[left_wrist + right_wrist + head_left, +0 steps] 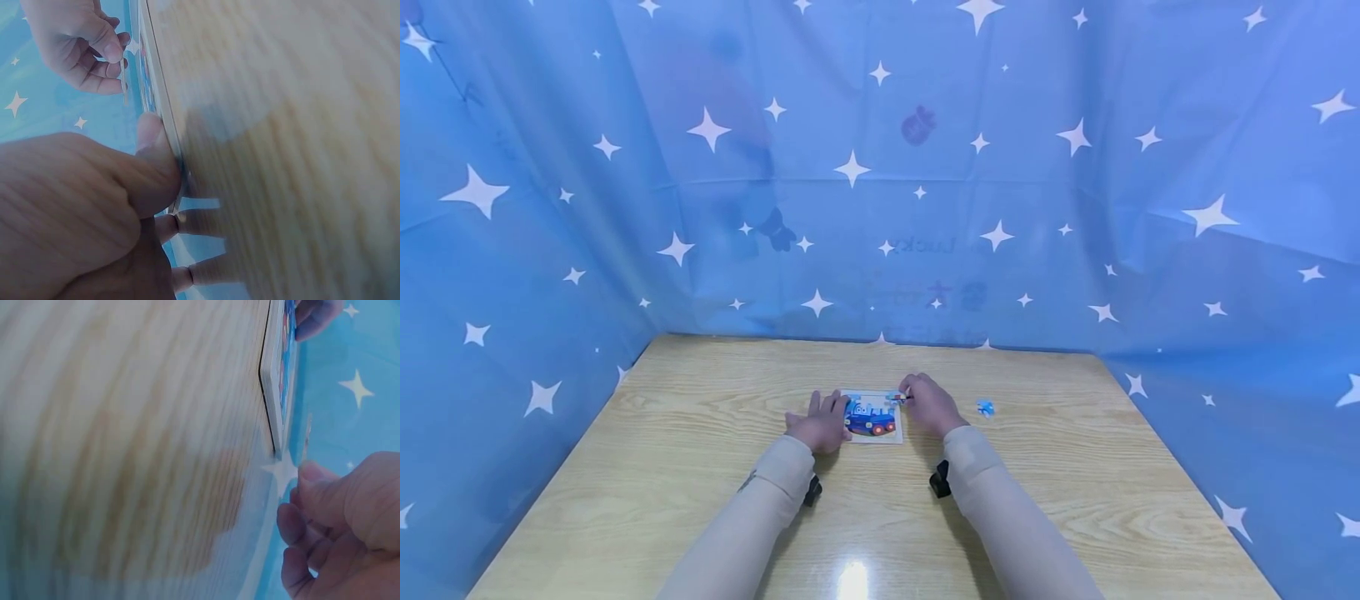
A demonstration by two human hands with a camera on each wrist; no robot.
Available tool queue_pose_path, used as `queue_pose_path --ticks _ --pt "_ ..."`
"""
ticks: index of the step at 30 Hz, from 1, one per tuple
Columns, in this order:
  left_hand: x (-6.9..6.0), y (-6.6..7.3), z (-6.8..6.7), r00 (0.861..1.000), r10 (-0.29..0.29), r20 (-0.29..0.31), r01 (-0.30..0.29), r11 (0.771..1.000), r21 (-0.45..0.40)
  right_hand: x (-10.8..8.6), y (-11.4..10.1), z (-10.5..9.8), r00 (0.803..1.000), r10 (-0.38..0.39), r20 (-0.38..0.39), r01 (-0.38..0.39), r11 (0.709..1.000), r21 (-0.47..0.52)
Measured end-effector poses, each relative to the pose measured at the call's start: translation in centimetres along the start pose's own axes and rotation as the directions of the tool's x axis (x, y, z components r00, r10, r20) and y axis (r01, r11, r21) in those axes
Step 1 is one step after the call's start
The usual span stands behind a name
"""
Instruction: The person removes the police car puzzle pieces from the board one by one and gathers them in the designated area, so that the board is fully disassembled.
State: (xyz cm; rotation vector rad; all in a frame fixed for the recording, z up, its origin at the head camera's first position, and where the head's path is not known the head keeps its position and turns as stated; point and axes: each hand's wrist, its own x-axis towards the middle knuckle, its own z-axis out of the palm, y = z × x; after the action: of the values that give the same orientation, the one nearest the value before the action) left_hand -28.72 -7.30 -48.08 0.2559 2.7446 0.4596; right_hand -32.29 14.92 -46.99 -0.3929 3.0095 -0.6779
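A jigsaw puzzle (pixel 872 419) of a blue train with red-and-orange wheels lies flat in a white-edged tray (pixel 902 435) in the head view. My left hand (pixel 822 425) rests at the tray's left side with fingers spread; in the left wrist view its thumb (pixel 153 165) presses against the tray's near edge. Above the upper right corner, my right hand (pixel 931 405) pinches a puzzle piece (pixel 897 397) between thumb and fingers. The right wrist view has this thin piece (pixel 307 434) edge-on, held apart from the tray. Its printed face is hidden there.
Another loose blue puzzle piece (pixel 985 407) lies on the wooden table (pixel 1037 492) to the right of my right hand. Behind and beside the table hangs a blue curtain (pixel 850 125) with white stars.
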Motion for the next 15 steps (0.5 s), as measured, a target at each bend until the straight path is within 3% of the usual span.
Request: queue_pose_path --ticks 15 --pt "-1.4 0.3 -1.0 1.000 0.029 -0.010 -0.029 1.000 0.007 -0.7 1.2 -0.7 1.000 0.022 -0.008 -0.022 1.000 -0.009"
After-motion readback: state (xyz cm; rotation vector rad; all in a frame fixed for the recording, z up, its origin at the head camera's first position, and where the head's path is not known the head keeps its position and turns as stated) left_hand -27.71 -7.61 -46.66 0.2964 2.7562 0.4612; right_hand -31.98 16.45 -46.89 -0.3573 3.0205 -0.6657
